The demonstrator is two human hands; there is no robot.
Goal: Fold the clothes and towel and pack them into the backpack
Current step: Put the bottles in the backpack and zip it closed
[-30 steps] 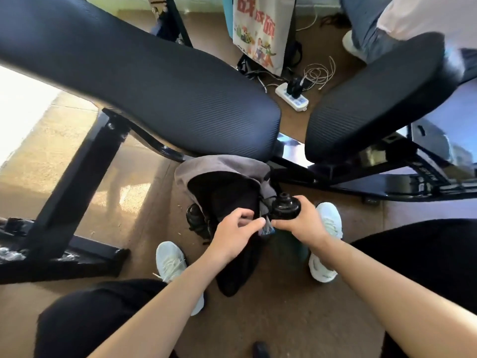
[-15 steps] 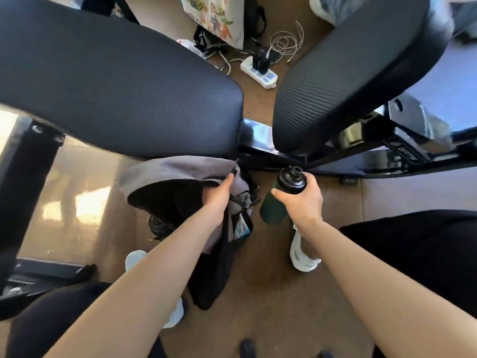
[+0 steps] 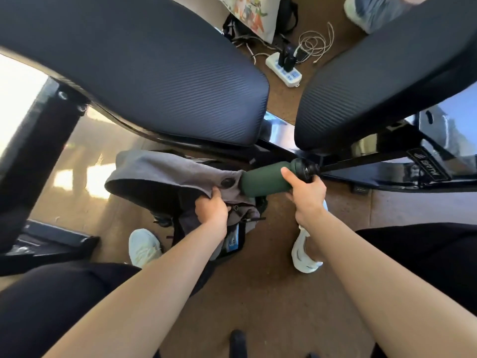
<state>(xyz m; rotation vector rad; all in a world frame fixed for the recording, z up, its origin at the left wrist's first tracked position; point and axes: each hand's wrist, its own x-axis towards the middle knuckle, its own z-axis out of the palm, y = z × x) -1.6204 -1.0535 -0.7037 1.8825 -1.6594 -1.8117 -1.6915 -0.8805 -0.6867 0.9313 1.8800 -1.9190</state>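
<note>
The left hand (image 3: 210, 208) pinches the flap of the grey backpack (image 3: 165, 177) on the floor; the right hand (image 3: 307, 189) grips a green bottle (image 3: 265, 180) sideways against it. Two black padded seats (image 3: 154, 73) overhang the backpack, a power strip (image 3: 284, 69) beyond

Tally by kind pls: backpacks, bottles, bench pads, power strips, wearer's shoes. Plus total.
Backpack: 1
Green bottle: 1
Black bench pads: 2
White power strip: 1
Wearer's white shoes: 2
Total: 7
</note>
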